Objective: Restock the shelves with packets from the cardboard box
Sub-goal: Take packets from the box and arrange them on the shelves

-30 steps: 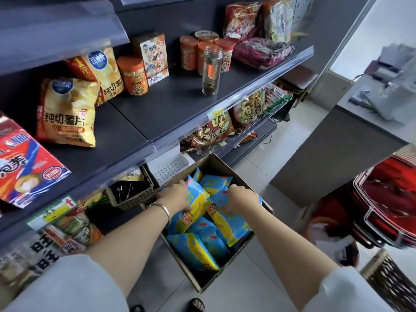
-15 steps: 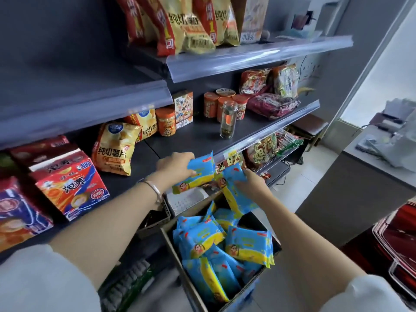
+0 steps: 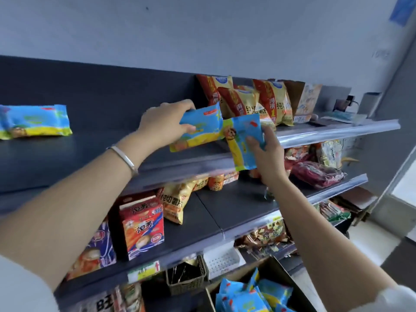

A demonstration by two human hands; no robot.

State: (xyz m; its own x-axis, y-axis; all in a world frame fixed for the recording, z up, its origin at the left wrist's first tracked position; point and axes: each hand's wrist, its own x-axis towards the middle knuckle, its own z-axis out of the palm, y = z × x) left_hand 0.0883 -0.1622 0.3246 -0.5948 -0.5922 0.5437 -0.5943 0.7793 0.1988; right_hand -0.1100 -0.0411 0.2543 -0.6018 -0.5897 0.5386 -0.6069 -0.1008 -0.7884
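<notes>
Head view: both hands are raised to the top shelf [image 3: 90, 154].

Left hand [image 3: 166, 122]: the fingers are curled over the upper edge of a blue-and-yellow packet [image 3: 200, 129] and the thumb is underneath, a firm grip on its left end. This packet lies roughly level, just above the front part of the top shelf. I cannot tell whether its lower edge touches the shelf. A silver bracelet [image 3: 125, 157] sits on this wrist.

Right hand [image 3: 265, 154]: it pinches a second packet [image 3: 244, 140] of the same kind, fingers wrapped round its right edge. This packet stands nearly upright and crosses the front strip of the top shelf. Its upper left corner overlaps the right end of the first packet.

A third packet [image 3: 33, 121] lies flat far to the left on the top shelf, well apart from both hands. Chip bags [image 3: 247, 102] stand upright at the right end of the top shelf, just behind the two held packets.

Well below the top shelf is the cardboard box [image 3: 281, 273], open, with a heap of blue packets [image 3: 252, 296] inside. One level under the top shelf stands a red carton [image 3: 141, 226].
</notes>
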